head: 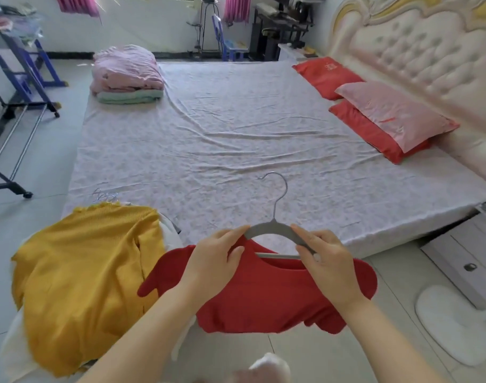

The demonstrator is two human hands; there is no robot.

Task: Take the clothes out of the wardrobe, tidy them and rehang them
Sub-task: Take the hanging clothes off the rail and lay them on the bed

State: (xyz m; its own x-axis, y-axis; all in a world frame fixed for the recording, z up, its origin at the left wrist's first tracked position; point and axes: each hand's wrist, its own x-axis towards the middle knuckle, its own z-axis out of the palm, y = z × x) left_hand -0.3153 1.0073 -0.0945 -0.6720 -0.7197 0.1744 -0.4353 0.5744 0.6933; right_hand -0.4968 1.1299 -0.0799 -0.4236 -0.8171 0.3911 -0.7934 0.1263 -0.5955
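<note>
The red top (264, 294) hangs on a grey hanger (272, 230), held in the air just off the near edge of the bed (236, 134). The left hand (214, 261) curls its fingers over the hanger's left shoulder, with red cloth under them. The right hand (327, 261) pinches the right shoulder between thumb and fingers. The top looks light and limp (its sleeves droop and bunch), so it would likely slide off if tilted. The stiff hanger is the surer place to hold, at the shoulders or below the hook. A yellow top (81, 272) lies crumpled at the bed's near left corner, probably waiting its turn.
</note>
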